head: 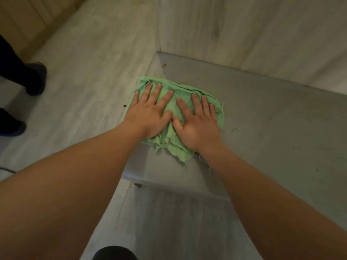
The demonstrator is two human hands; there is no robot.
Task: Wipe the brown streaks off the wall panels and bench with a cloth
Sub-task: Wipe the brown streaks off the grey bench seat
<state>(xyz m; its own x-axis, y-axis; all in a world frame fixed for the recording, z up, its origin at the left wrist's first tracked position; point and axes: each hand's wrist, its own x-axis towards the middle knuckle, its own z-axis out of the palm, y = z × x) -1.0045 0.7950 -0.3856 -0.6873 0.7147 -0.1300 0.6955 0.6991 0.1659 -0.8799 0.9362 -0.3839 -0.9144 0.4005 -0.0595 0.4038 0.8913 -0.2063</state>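
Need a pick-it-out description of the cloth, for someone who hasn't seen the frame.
Find the grey bench set against the pale wood-grain wall panel. At its left end lies the cloth, spread flat under the left hand and right hand. It is the only green thing, with frayed edges.

single head-worn view, looking steeply down, close over the bench (262, 117) corner

Pale wood-grain floor (78, 87) is spreading leftward, with matching wall panels (244, 25) rising behind. Dim warm light is falling on tan woodwork (28, 17) beyond.
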